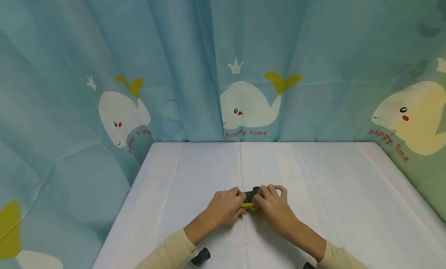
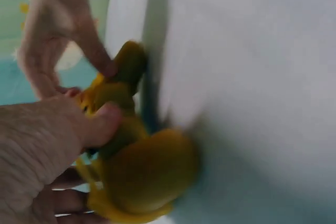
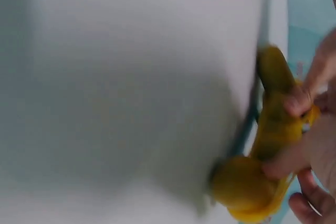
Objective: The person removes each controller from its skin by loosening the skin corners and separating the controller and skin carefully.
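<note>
A small yellow and dark toy car with thick rounded wheels is held between both hands, low over the white table. My left hand grips its left end, the thumb pressed on the dark part. At the other end my right hand holds it with thumb and fingers. Blurred in the left wrist view, a big wheel bulges out beside the left thumb. The right wrist view shows another wheel near the right thumb. Fingers hide much of the car's body.
The white-covered table has fold creases and stretches out around the hands. A blue curtain with whale prints hangs behind it and along its sides. A short black cylinder sticks out by the left sleeve.
</note>
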A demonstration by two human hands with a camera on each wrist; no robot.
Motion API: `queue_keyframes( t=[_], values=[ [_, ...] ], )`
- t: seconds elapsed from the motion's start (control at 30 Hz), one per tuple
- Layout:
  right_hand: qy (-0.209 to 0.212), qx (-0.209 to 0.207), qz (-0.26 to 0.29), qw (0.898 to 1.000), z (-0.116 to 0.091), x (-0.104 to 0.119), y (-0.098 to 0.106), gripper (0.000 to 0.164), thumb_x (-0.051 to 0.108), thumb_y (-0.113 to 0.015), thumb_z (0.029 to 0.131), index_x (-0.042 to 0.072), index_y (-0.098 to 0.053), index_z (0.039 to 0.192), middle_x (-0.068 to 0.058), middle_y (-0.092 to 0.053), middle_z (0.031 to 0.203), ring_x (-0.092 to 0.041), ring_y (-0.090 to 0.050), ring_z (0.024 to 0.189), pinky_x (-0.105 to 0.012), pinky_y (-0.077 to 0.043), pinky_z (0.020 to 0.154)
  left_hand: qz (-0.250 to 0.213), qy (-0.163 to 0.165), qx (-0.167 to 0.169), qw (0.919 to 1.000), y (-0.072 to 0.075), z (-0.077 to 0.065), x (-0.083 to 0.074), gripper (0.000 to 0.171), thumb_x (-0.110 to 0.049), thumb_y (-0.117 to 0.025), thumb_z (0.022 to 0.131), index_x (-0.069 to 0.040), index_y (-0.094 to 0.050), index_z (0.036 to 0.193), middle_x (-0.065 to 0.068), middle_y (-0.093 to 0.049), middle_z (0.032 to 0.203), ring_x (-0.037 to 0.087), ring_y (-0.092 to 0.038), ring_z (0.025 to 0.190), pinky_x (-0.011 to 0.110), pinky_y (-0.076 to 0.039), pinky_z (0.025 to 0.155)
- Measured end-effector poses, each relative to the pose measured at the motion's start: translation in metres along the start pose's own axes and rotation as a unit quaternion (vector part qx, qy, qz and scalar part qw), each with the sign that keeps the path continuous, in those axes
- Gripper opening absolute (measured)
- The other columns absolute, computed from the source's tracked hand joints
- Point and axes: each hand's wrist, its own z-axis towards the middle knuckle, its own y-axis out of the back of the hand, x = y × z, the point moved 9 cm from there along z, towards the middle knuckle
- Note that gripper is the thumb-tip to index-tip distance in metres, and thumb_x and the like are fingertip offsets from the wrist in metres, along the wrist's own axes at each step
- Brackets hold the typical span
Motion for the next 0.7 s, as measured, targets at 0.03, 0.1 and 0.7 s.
queue_keyframes(
  t=[0.03, 0.1, 0.7],
  values=[
    [0.005, -0.017, -0.02, 1.0, -0.004, 0.002, 0.002, 0.038, -0.008, -0.086, 0.067, 0.013, -0.066, 0.093, -0.001, -0.051, 0.092, -0.027, -0.052, 0.092, -0.065, -0.037, 0.092, 0.006, -0.002, -0.008, 0.9999, -0.001, -0.002, -0.003, 0.032, -0.042, -0.076, 0.091, -0.013, -0.066, 0.102, 0.004, -0.066, 0.101, 0.016, -0.065, 0.078, 0.027, -0.053, 0.058],
    [0.011, -0.036, -0.051, 0.998, -0.012, 0.006, 0.004, 0.037, -0.008, -0.085, 0.069, 0.012, -0.072, 0.098, -0.002, -0.053, 0.091, -0.028, -0.054, 0.092, -0.065, -0.037, 0.092, 0.01, 0.001, -0.027, 0.9996, -0.003, -0.005, -0.007, 0.028, -0.036, -0.075, 0.093, -0.012, -0.066, 0.104, 0.008, -0.068, 0.113, 0.023, -0.068, 0.093, 0.033, -0.058, 0.068],
    [-0.024, -0.01, -0.062, 0.998, -0.032, 0.005, -0.002, 0.052, 0.013, -0.08, 0.075, 0.012, -0.07, 0.126, -0.012, -0.054, 0.106, -0.035, -0.052, 0.104, -0.057, -0.037, 0.091, -0.031, 0.085, -0.129, 0.9875, 0.001, -0.035, 0.003, 0.037, -0.029, -0.086, 0.083, -0.009, -0.069, 0.108, 0.002, -0.063, 0.107, 0.019, -0.059, 0.097, 0.034, -0.053, 0.076]
  ],
)
